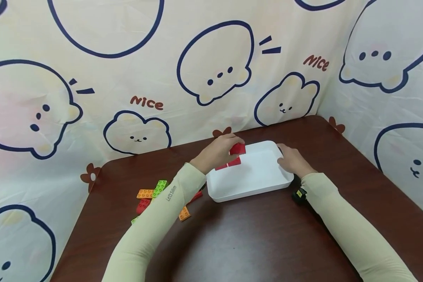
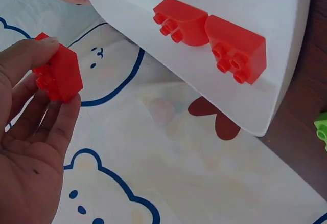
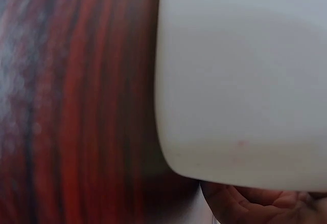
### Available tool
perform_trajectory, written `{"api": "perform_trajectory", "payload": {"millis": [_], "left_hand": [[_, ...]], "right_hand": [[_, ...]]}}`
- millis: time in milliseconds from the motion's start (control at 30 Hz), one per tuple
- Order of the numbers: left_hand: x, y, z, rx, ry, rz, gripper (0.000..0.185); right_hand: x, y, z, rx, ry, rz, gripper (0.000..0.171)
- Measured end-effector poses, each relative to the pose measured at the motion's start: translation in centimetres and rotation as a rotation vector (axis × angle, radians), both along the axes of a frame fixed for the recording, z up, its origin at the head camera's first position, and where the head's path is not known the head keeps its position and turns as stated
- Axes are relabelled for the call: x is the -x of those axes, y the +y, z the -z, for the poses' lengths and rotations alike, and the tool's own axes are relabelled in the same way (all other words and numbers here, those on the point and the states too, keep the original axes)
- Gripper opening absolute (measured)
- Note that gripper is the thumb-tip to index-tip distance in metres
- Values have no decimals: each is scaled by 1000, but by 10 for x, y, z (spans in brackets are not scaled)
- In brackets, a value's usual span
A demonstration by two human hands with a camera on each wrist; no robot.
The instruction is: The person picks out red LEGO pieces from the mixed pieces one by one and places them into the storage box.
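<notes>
In the head view, the left hand (image 1: 218,152) pinched a red block (image 1: 237,149) at the far rim of a white tray (image 1: 264,170), while the right hand (image 1: 291,159) gripped the tray's right end. Two more red blocks (image 1: 234,161) lay inside, partly behind the left hand. The step seemed to be gathering red blocks in the tray; the next move called for lowering the held one beside its mates and letting go. Room for that was good: the white floor toward the right hand lay bare. The far rim sat near the back edge of the counter (image 1: 239,243), whose surface spread wide on the near side. Under the left sleeve (image 1: 165,211) were loose blocks, including an orange one (image 1: 145,194) and a green one (image 1: 159,188), which a low withdrawal might have brushed.

In the left wrist view, the held block sat between thumb and fingers, apart from the tray wall, so it probably had to pass the rim. The pair inside lay with corners touching or nearly so, studs toward that rim.

In the right wrist view, the tray filled much of the frame, a rounded corner bordering dark counter; the right hand's fingers showed beyond its edge.
</notes>
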State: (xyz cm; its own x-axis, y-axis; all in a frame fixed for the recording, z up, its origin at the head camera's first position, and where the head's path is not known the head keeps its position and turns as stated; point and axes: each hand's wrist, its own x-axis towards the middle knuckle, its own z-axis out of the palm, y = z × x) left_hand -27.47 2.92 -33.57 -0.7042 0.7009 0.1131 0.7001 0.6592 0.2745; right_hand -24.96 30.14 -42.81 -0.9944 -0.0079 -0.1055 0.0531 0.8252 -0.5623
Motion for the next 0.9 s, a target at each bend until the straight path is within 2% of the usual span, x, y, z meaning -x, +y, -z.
{"api": "perform_trajectory", "payload": {"millis": [333,567,900], "left_hand": [[10,17,5,10,-5,4,52],[14,32,12,-28,-69,3,47],[27,43,25,47,-81,-40,39]], "right_hand": [[2,-1,-2,-7,-6,-2,63],[0,-1,-3,-4,-22,15,63],[1,-3,-3,-11,-43,26,63]]}}
